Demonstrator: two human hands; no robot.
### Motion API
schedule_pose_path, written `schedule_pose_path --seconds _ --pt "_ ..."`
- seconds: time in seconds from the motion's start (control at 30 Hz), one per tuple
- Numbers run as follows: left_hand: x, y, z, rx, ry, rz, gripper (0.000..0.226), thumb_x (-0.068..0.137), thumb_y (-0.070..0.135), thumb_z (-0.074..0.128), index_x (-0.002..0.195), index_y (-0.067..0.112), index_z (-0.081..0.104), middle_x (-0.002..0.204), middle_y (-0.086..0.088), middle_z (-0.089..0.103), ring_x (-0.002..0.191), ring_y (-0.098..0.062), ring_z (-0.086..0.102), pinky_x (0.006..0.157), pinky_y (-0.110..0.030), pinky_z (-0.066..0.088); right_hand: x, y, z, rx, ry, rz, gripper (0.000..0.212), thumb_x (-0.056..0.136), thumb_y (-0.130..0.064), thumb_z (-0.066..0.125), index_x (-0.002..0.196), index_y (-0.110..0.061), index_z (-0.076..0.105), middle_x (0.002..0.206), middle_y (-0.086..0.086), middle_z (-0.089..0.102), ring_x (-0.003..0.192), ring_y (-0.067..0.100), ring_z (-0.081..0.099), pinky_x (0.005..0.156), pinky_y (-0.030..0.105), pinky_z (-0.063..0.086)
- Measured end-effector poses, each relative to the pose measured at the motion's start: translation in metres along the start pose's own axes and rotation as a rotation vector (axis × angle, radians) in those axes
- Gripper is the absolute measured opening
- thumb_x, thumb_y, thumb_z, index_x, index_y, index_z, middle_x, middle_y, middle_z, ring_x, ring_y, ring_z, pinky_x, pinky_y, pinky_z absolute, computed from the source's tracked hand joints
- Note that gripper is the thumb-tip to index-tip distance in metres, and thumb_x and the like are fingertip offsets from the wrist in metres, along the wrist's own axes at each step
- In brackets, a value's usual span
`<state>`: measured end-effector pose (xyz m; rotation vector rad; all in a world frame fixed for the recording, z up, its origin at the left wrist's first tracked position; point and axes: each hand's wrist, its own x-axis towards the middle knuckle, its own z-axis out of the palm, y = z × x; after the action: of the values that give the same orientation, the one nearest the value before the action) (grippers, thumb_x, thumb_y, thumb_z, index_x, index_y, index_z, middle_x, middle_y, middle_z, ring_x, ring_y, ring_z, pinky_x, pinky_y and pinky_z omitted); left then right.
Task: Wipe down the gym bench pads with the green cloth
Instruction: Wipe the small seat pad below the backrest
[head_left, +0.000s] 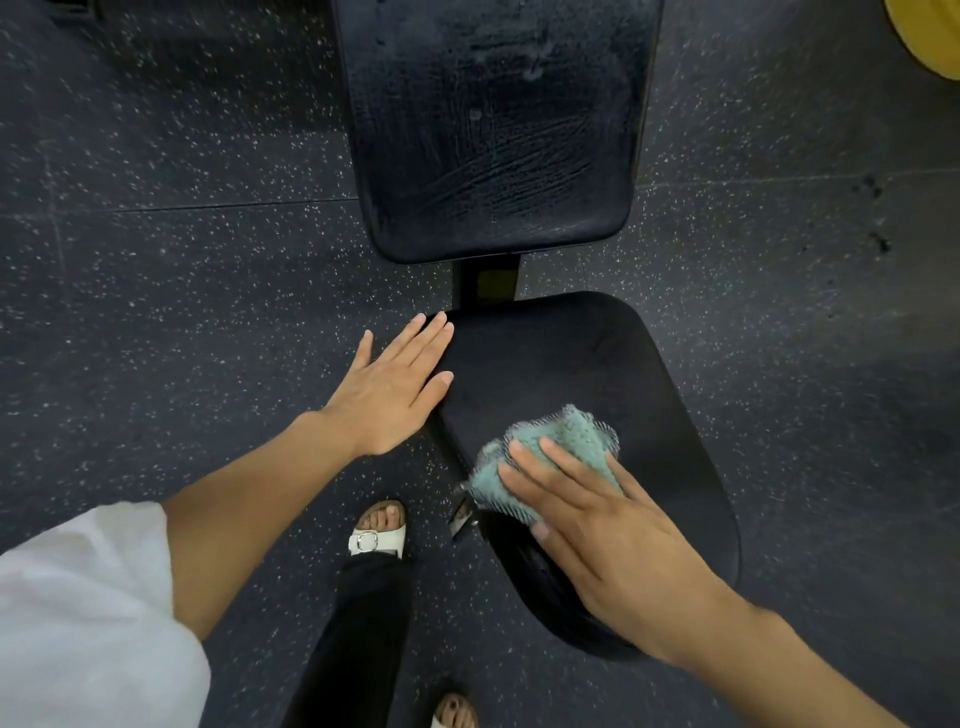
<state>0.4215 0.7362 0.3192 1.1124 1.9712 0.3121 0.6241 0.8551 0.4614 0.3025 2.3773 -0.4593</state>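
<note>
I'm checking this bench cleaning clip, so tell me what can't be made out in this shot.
- Back pad, head view: its far end is cut off by the top edge.
- Seat pad: the part under the right hand and green cloth is hidden.
- Bench frame: mostly hidden beneath both pads.
- Yellow object: cut off by the corner, unidentifiable.
- Left hand: flat at the seat's edge; contact unclear.

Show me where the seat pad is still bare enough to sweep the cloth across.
The seat pad is bare across its middle and right side, from the post at the top to the near right corner. The left edge is crowded: the left hand lies flat on the upper left rim, and the right hand presses the green cloth at lower left.
</note>
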Motion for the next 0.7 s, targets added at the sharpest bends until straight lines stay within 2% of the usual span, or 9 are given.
schedule_pose_path --seconds 0.03,0.1,0.2,0.3,0.33,0.4,0.47,0.57,0.7 --pt "0.0 0.001 0.0 0.004 -0.003 -0.003 0.058 0.103 0.044 0.014 0.155 0.027 -0.008 0.159 0.018 -0.017 0.145 -0.002 -0.021 0.119 -0.047 -0.011 -0.013 0.001 0.001 -0.021 0.011 0.009 0.051 0.102 -0.042 0.014 0.148 -0.034 0.034 0.155 -0.019 0.028 0.145 0.004 0.02 0.114 0.032 0.017" --pt "-0.001 0.001 0.0 0.011 -0.001 -0.005 0.059 0.103 0.044 0.014 0.155 0.027 -0.008 0.159 0.018 -0.017 0.145 -0.002 -0.021 0.119 -0.047 -0.011 -0.034 0.001 0.003 -0.024 -0.003 0.026 0.05 0.103 -0.041 0.013 0.147 -0.033 0.036 0.154 -0.016 0.032 0.143 0.007 0.029 0.108 0.034 0.023" --pt "-0.001 0.002 0.0 0.009 0.005 -0.008 0.058 0.103 0.043 0.014 0.155 0.026 -0.008 0.159 0.017 -0.016 0.145 -0.001 -0.021 0.119 -0.046 -0.012 -0.041 -0.003 0.005 -0.037 0.006 0.027 0.051 0.103 -0.041 0.011 0.147 -0.033 0.036 0.154 -0.016 0.032 0.142 0.008 0.03 0.106 0.035 0.024" --pt "-0.002 0.004 0.001 0.001 0.013 -0.022 0.058 0.103 0.042 0.014 0.155 0.026 -0.008 0.159 0.017 -0.017 0.145 -0.002 -0.022 0.119 -0.046 -0.012 -0.021 -0.006 0.004 -0.037 -0.024 0.061 0.052 0.103 -0.042 0.008 0.149 -0.033 0.032 0.156 -0.016 0.028 0.144 0.01 0.026 0.115 0.038 0.027" --pt "-0.002 0.004 0.002 0.0 0.015 -0.028 0.058 0.104 0.042 0.014 0.155 0.026 -0.008 0.159 0.017 -0.017 0.144 -0.002 -0.022 0.119 -0.046 -0.012 -0.012 -0.008 0.002 -0.008 -0.052 0.063 0.055 0.102 -0.044 0.004 0.15 -0.034 0.028 0.157 -0.018 0.023 0.146 0.009 0.02 0.117 0.04 0.026" --pt "-0.002 0.006 0.002 -0.002 0.014 -0.036 0.058 0.104 0.042 0.014 0.155 0.025 -0.008 0.159 0.017 -0.018 0.144 -0.001 -0.022 0.119 -0.045 -0.013 0.007 -0.008 0.002 0.078 -0.037 0.023 0.062 0.096 -0.053 -0.008 0.153 -0.038 0.009 0.159 -0.023 -0.001 0.147 0.002 -0.006 0.121 0.042 0.007" --pt "-0.004 0.008 0.004 -0.005 0.016 -0.045 0.058 0.104 0.042 0.014 0.154 0.025 -0.009 0.159 0.017 -0.018 0.144 -0.001 -0.023 0.119 -0.044 -0.014 0.029 -0.008 0.001 0.11 -0.041 0.036 0.061 0.093 -0.051 -0.009 0.152 -0.04 -0.003 0.158 -0.024 -0.013 0.145 0.001 -0.019 0.119 0.04 -0.007" --pt "-0.006 0.012 0.005 -0.014 0.021 -0.054 0.057 0.104 0.041 0.014 0.154 0.025 -0.008 0.159 0.017 -0.018 0.144 -0.001 -0.023 0.119 -0.043 -0.014 0.068 -0.004 0.0 0.078 -0.026 0.083 0.051 0.104 -0.041 0.011 0.154 -0.035 0.001 0.16 -0.021 -0.008 0.147 0.004 -0.012 0.12 0.044 -0.006" --pt "-0.011 0.019 0.007 -0.035 0.046 -0.065 0.055 0.104 0.038 0.013 0.155 0.025 -0.006 0.16 0.016 -0.015 0.145 -0.001 -0.02 0.12 -0.043 -0.014 0.099 0.004 -0.004 0.085 -0.037 0.091 0.05 0.105 -0.036 0.017 0.154 -0.025 0.015 0.161 -0.017 -0.003 0.148 0.007 -0.007 0.12 0.048 -0.002"
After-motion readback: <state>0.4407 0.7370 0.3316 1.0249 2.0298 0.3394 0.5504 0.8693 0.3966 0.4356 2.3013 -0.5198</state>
